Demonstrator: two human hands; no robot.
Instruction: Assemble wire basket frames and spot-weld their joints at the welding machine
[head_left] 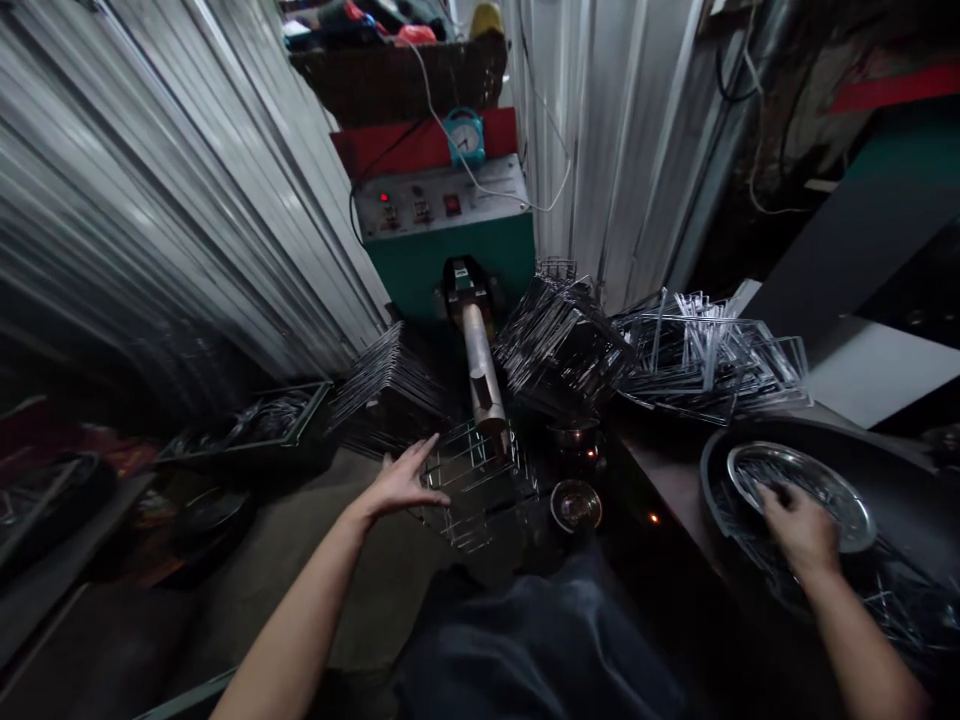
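Steel plate (855, 510) under right fingers (780, 497)

The location is a workshop or small factory. Indicators: a green machine (454, 255) with a control panel (442, 198) carrying switches and a lit red indicator (384, 198); corrugated metal walls (622, 130); stacks of bent wire frames (566, 340) beside the machine; and a metal dish (801, 490) of small metal parts inside a large dark basin (716, 470).

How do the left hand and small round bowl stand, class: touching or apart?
Apart: the head view shows a clear gap between the left hand and small round bowl.
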